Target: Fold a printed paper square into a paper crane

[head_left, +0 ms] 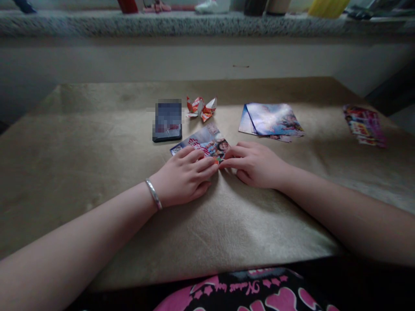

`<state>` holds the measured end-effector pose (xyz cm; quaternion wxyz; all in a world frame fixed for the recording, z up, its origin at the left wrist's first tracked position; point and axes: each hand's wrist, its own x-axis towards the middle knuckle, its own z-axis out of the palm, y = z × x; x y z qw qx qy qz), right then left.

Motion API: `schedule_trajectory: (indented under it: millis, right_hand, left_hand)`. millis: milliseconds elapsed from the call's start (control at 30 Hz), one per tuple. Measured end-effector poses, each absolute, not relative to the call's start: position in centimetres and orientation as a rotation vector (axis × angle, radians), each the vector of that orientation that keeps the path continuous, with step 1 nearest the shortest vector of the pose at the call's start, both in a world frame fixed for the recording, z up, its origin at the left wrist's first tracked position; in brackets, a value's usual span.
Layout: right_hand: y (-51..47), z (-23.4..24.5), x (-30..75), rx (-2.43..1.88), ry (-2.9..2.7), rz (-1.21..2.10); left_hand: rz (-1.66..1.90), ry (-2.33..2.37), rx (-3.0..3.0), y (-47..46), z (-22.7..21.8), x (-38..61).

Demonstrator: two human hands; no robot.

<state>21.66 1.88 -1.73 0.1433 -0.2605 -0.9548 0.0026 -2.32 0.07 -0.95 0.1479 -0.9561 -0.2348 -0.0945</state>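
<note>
Pink-and-black cloth (240, 291) fronts a flat left hand (186, 179), bent right hand (257, 164), its grip unclear, on glossy multicoloured paper (209, 138), likely light, best edge-held.

Silvery bracelet (153, 194) round left wrist (163, 186); black garment (238, 297), pink-starred, pink-lettered

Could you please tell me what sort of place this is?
Probably a room in a home: a table, a speckled stone ledge behind it and a folded paper ornament suggest so.
</note>
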Motion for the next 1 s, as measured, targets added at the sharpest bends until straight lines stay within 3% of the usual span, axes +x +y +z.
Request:
schedule_trajectory:
  millis: [1000]
  right_hand:
    - [1.9, -2.2, 22.5, -0.756, -2.751, 0.034]
  left_hand:
    - [-0.156, -0.735, -2.987, 1.2, 0.9, -3.8]
